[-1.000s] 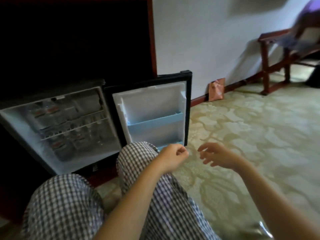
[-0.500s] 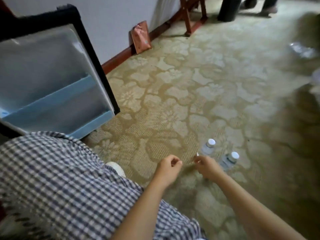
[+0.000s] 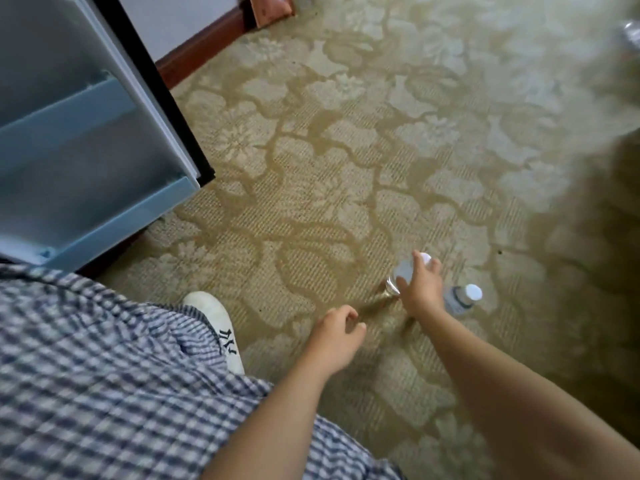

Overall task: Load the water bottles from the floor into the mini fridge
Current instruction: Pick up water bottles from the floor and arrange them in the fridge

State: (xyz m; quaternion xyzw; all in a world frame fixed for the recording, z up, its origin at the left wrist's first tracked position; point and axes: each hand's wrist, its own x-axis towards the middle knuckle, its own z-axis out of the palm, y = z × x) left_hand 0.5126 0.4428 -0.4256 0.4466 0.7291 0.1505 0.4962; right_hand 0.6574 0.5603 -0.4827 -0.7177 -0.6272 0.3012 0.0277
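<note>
Two clear water bottles with white caps are on the patterned carpet. My right hand (image 3: 420, 289) wraps around the nearer bottle (image 3: 401, 275), which tilts to the left. The second bottle (image 3: 462, 299) stands just right of that hand, untouched. My left hand (image 3: 337, 336) hovers loosely curled and holds nothing, a little left of the gripped bottle. The mini fridge's open door (image 3: 86, 133), with blue shelves inside, fills the upper left. The fridge's inside is out of view.
My checked trouser leg (image 3: 104, 393) and white shoe (image 3: 218, 323) lie at lower left. A red-brown skirting board (image 3: 201, 46) runs along the wall. An orange packet (image 3: 270, 8) leans at the wall. A blurred clear object (image 3: 628, 36) sits at far right.
My view swung from the fridge down to the floor. My right hand reached out and closed around the nearer bottle, tipping it. My left hand stayed close by, curled.
</note>
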